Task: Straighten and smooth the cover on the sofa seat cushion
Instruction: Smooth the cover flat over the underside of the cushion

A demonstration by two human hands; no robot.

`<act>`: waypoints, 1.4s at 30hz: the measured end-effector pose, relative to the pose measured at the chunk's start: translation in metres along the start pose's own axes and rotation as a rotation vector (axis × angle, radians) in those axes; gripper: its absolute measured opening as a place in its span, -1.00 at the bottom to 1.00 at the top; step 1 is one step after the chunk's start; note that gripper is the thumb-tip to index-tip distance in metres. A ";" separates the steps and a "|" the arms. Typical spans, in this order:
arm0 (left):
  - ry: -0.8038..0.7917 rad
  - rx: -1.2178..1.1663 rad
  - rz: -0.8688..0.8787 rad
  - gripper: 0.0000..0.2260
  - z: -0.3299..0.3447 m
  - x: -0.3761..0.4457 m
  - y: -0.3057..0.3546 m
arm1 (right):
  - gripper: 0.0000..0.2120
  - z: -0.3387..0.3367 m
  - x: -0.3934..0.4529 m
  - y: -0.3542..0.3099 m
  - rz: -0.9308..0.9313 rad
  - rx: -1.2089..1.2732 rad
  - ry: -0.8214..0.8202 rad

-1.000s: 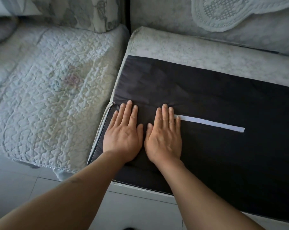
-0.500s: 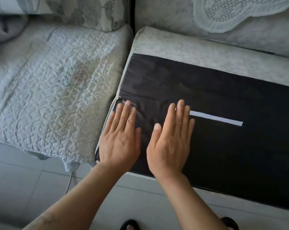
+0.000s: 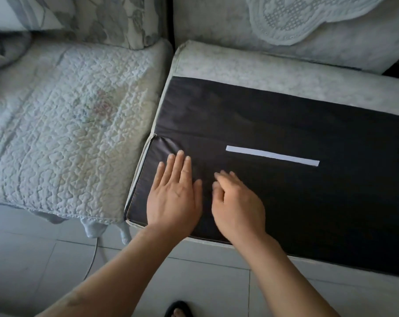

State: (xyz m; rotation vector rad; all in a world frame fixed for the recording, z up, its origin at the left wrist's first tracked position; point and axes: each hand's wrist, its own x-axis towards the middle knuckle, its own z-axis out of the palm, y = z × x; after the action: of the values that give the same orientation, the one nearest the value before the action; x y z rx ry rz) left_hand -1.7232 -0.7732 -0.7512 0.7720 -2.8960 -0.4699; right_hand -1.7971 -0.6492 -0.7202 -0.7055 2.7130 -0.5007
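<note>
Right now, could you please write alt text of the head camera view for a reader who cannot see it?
Two bare hands work on the dark grey fabric cover of a sofa seat cushion: the left hand lies flat, the right hand is blurred, fingers curled. A thin white strip crosses the cover beyond them; a pale quilted cushion lies to the left.

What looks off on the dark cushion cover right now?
The dark cover is puckered at its left corner, where creases fan out beside the grey piping just above the left hand. The right hand is motion-blurred. The white strip lies flat.
</note>
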 end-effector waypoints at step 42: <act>-0.181 0.114 0.027 -0.37 0.124 -0.027 0.247 | -0.32 -0.043 -0.034 0.279 0.095 -0.250 0.002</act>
State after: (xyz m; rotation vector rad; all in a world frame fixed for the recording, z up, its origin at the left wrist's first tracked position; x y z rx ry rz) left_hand -1.8374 -0.5230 -0.7892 0.7405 -3.1205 -0.3931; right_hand -1.8989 -0.3916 -0.7865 -0.6321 2.8240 -0.1414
